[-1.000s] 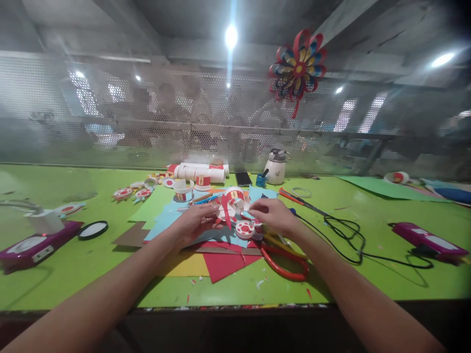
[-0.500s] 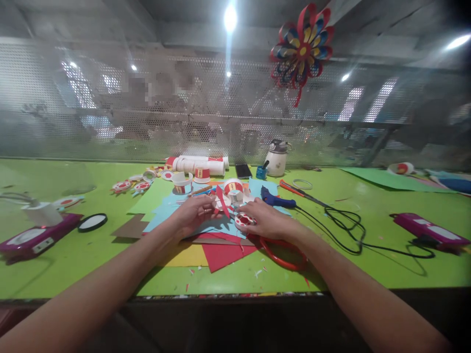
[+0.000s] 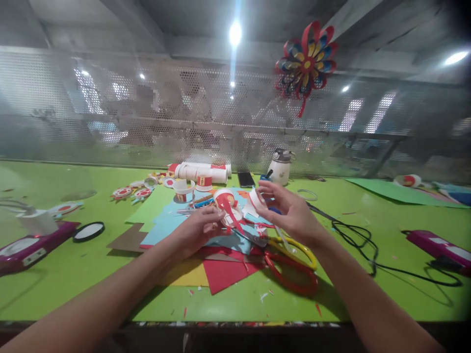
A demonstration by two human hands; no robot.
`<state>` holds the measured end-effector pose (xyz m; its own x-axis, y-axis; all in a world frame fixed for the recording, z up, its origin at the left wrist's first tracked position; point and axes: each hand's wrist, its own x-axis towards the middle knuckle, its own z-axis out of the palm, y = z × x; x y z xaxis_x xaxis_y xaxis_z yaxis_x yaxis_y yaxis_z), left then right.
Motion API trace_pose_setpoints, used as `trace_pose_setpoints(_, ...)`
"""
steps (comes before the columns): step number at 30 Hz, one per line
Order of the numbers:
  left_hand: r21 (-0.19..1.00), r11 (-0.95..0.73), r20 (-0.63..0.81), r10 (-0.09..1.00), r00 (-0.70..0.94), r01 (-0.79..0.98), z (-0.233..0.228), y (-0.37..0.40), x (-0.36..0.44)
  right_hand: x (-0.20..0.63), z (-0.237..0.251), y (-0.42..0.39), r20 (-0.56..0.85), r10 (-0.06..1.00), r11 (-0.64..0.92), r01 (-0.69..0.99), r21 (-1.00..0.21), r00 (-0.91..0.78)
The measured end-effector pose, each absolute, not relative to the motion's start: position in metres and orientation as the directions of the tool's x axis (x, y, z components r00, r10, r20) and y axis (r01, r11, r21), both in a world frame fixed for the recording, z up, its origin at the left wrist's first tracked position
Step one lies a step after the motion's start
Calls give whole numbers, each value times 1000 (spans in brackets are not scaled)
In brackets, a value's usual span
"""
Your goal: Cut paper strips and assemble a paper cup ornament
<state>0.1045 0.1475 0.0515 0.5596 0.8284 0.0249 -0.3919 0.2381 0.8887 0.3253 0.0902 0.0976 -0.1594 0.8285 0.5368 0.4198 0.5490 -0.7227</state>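
My left hand (image 3: 200,228) is closed at the fingertips on a narrow red paper strip (image 3: 232,215), which slants down to the right. Between thumb and fingers, my right hand (image 3: 289,208) grips a small white-and-red cut paper cup piece (image 3: 256,199). A red-and-white paper cup (image 3: 223,197) lies between the two hands. Below my right hand, large scissors with red and yellow handles (image 3: 290,279) rest on the paper pile, blades pointing left. A blue glue gun (image 3: 275,211) is mostly hidden behind my right hand.
Coloured paper sheets (image 3: 231,274) lie under the work. Behind stand paper cups (image 3: 184,191), a phone (image 3: 246,179) and a white bottle (image 3: 280,169). Black cable (image 3: 353,233) loops at right near a purple power strip (image 3: 441,250); another power strip (image 3: 37,250) sits at left.
My right hand has lifted up and to the right, off the scissors, now with the cup piece in its fingers. The scissors are uncovered. My left hand has moved little; the view has shifted slightly.
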Motion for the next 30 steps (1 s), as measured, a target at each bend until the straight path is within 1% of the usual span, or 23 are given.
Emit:
trace_pose_setpoints(2,898,224,46,806,590,-378,53,143,107,315,95,85,550,807,584,428,-689,-215)
trace_pose_setpoints(6,911,199,91,758,646,-362,56,137,108,300,88,78,601,737,661,518,-543,-310)
trace_pose_setpoints(12,897,223,88,755,650,-381,54,137,107,298,83,80,646,678,697,587,-413,-351)
trace_pose_setpoints(17,884,232,104,747,657,-405,55,136,107,296,83,81,651,667,705,591,-392,-364)
trace_pose_setpoints(22,860,286,63,763,644,-423,61,133,107,296,82,82,648,668,700,604,-381,-366)
trace_pose_setpoints(25,867,276,64,763,643,-414,62,133,107,297,81,80,646,673,693,613,-380,-361)
trace_pose_setpoints(30,867,274,91,733,674,-416,63,133,107,296,81,78,643,686,677,624,-390,-342)
